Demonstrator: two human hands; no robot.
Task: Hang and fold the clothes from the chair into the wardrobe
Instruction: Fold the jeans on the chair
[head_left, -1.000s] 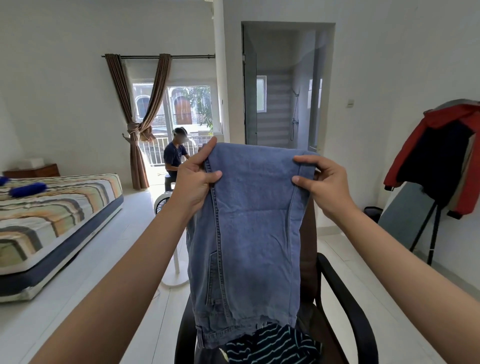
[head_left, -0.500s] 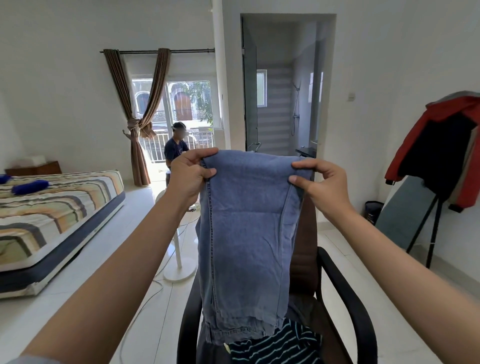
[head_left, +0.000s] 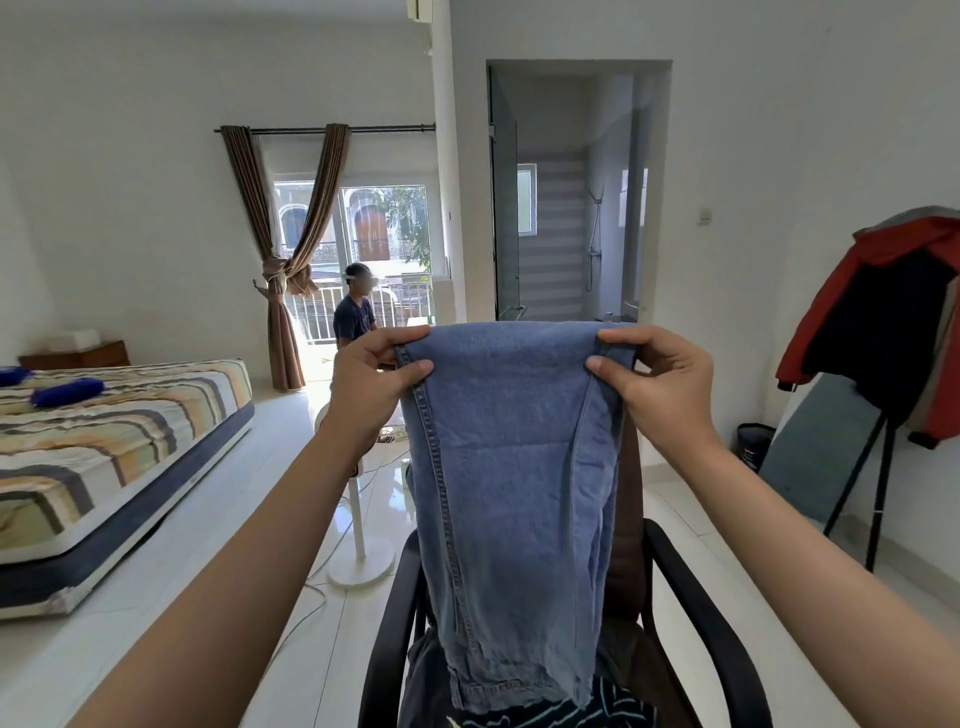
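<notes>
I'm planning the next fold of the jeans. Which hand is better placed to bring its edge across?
Probably the left hand: it pinches the jeans at the stitched side seam. The right hand holds the other edge.

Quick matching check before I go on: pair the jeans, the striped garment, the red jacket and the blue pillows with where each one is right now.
Things:
1. jeans
2. striped garment
3. red jacket
4. blue pillows

Places:
A. on the mattress
B. on the chair seat
C. held up by the left hand and right hand
D. on a stand by the right wall

Pairs: 1-C, 2-B, 3-D, 4-A
</notes>
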